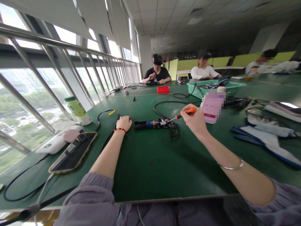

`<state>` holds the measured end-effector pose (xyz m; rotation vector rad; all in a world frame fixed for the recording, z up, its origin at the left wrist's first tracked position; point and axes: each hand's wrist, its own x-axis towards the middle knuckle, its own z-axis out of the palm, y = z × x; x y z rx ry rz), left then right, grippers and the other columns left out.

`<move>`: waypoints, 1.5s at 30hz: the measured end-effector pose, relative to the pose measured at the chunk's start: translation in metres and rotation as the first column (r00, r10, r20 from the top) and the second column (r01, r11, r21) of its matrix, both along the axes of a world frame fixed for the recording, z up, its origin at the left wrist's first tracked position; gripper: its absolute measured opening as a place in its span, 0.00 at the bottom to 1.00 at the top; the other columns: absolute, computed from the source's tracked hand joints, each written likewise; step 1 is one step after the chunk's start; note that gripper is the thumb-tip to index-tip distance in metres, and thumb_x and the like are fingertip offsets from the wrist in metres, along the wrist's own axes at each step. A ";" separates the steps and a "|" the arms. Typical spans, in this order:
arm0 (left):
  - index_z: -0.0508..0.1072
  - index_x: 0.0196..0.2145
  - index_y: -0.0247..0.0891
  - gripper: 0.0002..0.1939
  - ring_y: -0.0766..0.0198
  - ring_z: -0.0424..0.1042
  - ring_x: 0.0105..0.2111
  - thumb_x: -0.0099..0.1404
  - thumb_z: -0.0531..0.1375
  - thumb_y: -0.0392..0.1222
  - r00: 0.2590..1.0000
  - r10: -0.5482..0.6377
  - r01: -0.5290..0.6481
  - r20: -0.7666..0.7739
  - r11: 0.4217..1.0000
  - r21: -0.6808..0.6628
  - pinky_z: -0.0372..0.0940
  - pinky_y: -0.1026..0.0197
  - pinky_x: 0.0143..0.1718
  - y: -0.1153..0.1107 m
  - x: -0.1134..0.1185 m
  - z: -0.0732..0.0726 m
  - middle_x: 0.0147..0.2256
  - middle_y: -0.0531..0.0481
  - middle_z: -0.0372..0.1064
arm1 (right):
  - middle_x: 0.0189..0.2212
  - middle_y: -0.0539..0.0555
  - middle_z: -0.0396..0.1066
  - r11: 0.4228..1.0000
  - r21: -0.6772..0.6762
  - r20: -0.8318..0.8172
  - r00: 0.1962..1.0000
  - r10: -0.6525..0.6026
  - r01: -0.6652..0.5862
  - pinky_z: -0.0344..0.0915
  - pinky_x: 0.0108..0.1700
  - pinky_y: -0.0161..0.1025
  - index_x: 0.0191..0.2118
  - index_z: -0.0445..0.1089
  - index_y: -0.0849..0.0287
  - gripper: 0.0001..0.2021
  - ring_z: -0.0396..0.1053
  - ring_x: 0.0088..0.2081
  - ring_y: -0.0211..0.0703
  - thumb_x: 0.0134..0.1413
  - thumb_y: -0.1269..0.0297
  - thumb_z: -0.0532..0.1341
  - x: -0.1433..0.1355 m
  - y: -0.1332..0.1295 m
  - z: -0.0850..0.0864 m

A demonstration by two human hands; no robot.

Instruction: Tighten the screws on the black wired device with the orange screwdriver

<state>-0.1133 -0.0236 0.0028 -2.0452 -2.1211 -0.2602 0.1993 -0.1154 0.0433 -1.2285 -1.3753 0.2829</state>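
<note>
A long black device (154, 124) with exposed wiring and a blue part lies on the green table (152, 163), a black cable running from its right end. My right hand (195, 120) grips a small orange-handled screwdriver (184, 113), its tip touching the device's right end. My left hand (124, 123) rests curled on the table just left of the device, apart from it, holding nothing.
A phone (73, 153), a white power bank (53, 143) and a green-capped bottle (78, 110) lie at the left by the window railing. A pink phone (212, 108), a green basket (215, 87), a red tray (163, 89) and cloth items (268, 135) sit to the right. Three people sit at the far end.
</note>
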 end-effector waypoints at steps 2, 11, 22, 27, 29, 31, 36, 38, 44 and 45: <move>0.71 0.50 0.36 0.21 0.52 0.63 0.54 0.66 0.46 0.39 1.000 0.000 0.000 0.002 1.000 0.000 0.63 0.52 0.53 0.000 0.000 0.000 0.54 0.43 0.67 | 0.19 0.49 0.65 1.000 -0.011 0.008 1.000 -0.007 0.007 0.58 0.26 0.38 0.23 0.65 0.55 0.03 0.64 0.25 0.41 0.40 0.63 0.59 0.000 0.000 0.000; 0.72 0.50 0.38 0.21 0.53 0.63 0.54 0.65 0.46 0.39 1.000 0.005 -0.005 0.004 1.000 0.007 0.63 0.53 0.52 0.000 0.000 0.000 0.54 0.44 0.67 | 0.17 0.48 0.63 1.000 0.022 0.065 0.998 -0.006 0.004 0.57 0.24 0.37 0.24 0.66 0.55 0.10 0.63 0.22 0.40 0.45 0.54 0.59 0.000 0.000 -0.003; 0.72 0.50 0.39 0.20 0.51 0.64 0.53 0.65 0.47 0.39 1.000 -0.001 0.001 0.008 1.000 0.021 0.64 0.51 0.51 0.001 -0.001 -0.001 0.53 0.44 0.68 | 0.26 0.46 0.65 0.992 0.074 -0.010 0.994 0.106 -0.105 0.62 0.31 0.37 0.39 0.64 0.55 0.15 0.63 0.25 0.37 0.41 0.63 0.61 0.001 0.003 0.000; 0.72 0.50 0.38 0.20 0.51 0.64 0.54 0.65 0.47 0.39 1.000 -0.001 0.001 0.008 1.000 0.016 0.64 0.51 0.51 0.002 -0.002 -0.001 0.54 0.43 0.68 | 0.21 0.46 0.63 0.999 -0.032 0.037 0.999 0.019 -0.018 0.59 0.29 0.37 0.33 0.66 0.55 0.13 0.62 0.23 0.38 0.47 0.51 0.60 0.002 0.001 0.001; 0.72 0.50 0.38 0.20 0.51 0.64 0.54 0.66 0.46 0.39 1.000 0.002 -0.002 0.007 1.000 0.008 0.64 0.52 0.51 0.001 -0.001 -0.001 0.54 0.43 0.68 | 0.19 0.48 0.63 0.997 -0.066 0.090 0.996 -0.023 0.029 0.57 0.28 0.38 0.26 0.65 0.56 0.15 0.62 0.24 0.40 0.49 0.48 0.58 0.002 -0.001 0.002; 0.71 0.50 0.37 0.20 0.51 0.64 0.54 0.66 0.46 0.39 1.000 0.007 -0.007 0.005 1.000 0.003 0.64 0.52 0.51 0.001 -0.001 -0.001 0.54 0.43 0.68 | 0.19 0.49 0.63 0.998 -0.057 0.113 0.993 -0.015 0.021 0.57 0.29 0.38 0.22 0.65 0.56 0.15 0.62 0.24 0.40 0.49 0.50 0.58 0.002 -0.002 0.003; 0.71 0.50 0.37 0.20 0.52 0.63 0.55 0.66 0.46 0.39 1.000 0.008 -0.008 0.001 1.000 -0.003 0.63 0.53 0.52 0.000 0.000 0.000 0.54 0.43 0.67 | 0.24 0.47 0.66 0.996 0.064 0.044 0.997 0.066 -0.069 0.62 0.33 0.38 0.37 0.67 0.56 0.13 0.63 0.26 0.39 0.42 0.62 0.61 0.001 -0.001 0.002; 0.71 0.51 0.36 0.21 0.52 0.63 0.55 0.66 0.46 0.39 1.000 0.008 -0.008 0.000 1.000 -0.002 0.63 0.53 0.52 0.000 -0.001 0.000 0.55 0.43 0.67 | 0.23 0.47 0.65 0.998 0.040 0.044 0.998 0.039 -0.041 0.61 0.32 0.38 0.37 0.67 0.56 0.12 0.64 0.25 0.39 0.43 0.59 0.61 0.001 -0.001 0.003; 0.71 0.50 0.38 0.20 0.52 0.63 0.55 0.66 0.46 0.39 1.000 0.004 -0.004 0.001 1.000 0.004 0.63 0.53 0.52 0.001 -0.001 0.000 0.54 0.44 0.67 | 0.20 0.50 0.65 0.998 -0.068 0.120 0.993 -0.002 0.010 0.58 0.31 0.39 0.23 0.67 0.56 0.14 0.62 0.25 0.41 0.49 0.52 0.58 0.001 -0.005 0.004; 0.71 0.50 0.38 0.20 0.52 0.63 0.54 0.66 0.46 0.39 1.000 0.003 -0.003 0.000 1.000 0.004 0.64 0.53 0.52 0.000 -0.001 0.000 0.54 0.44 0.67 | 0.21 0.50 0.66 0.999 -0.052 0.122 0.992 0.010 -0.004 0.58 0.32 0.39 0.24 0.68 0.56 0.12 0.62 0.26 0.41 0.49 0.54 0.58 0.000 -0.005 0.004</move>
